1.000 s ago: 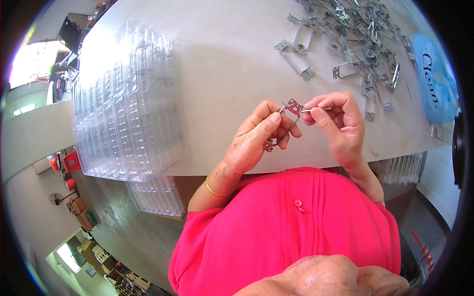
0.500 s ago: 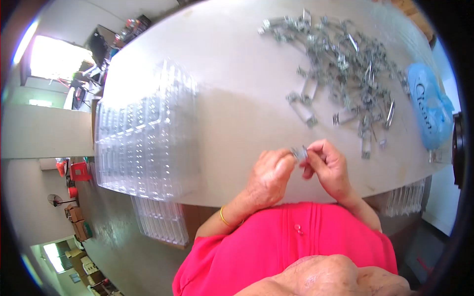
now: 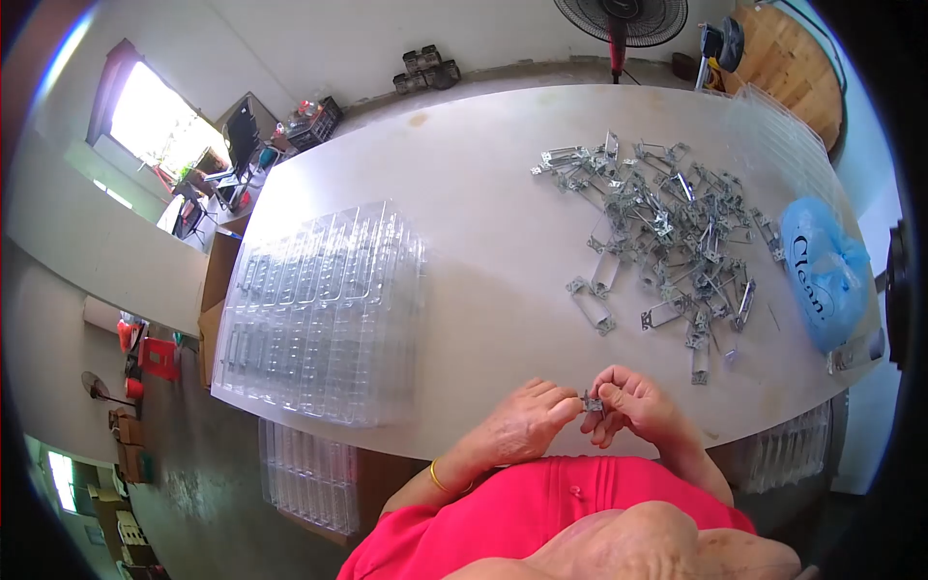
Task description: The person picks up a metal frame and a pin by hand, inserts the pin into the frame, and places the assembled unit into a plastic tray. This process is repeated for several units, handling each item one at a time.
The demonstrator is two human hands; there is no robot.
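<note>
A small grey metal bracket (image 3: 593,407) is held between my two hands, close to the table's near edge. My left hand (image 3: 527,421) is closed, with its thumb and forefinger pinching the bracket's left side. From the other side my right hand (image 3: 636,406) grips the same bracket with bent fingers; the fingers cover part of it. Farther up the table lies a loose heap of similar metal brackets (image 3: 667,232), tangled together. One bracket (image 3: 592,307) rests at the heap's near left edge.
A stack of clear plastic trays (image 3: 319,319) stands on the left of the white table (image 3: 483,242). At the right edge sit a tied blue plastic bag (image 3: 822,275) and more clear trays (image 3: 788,145). A fan (image 3: 619,24) stands beyond the far edge.
The view has tilted up, so the table and hands appear lower and the fan shows. Both hands still hold the bracket, which appears slightly turned.
</note>
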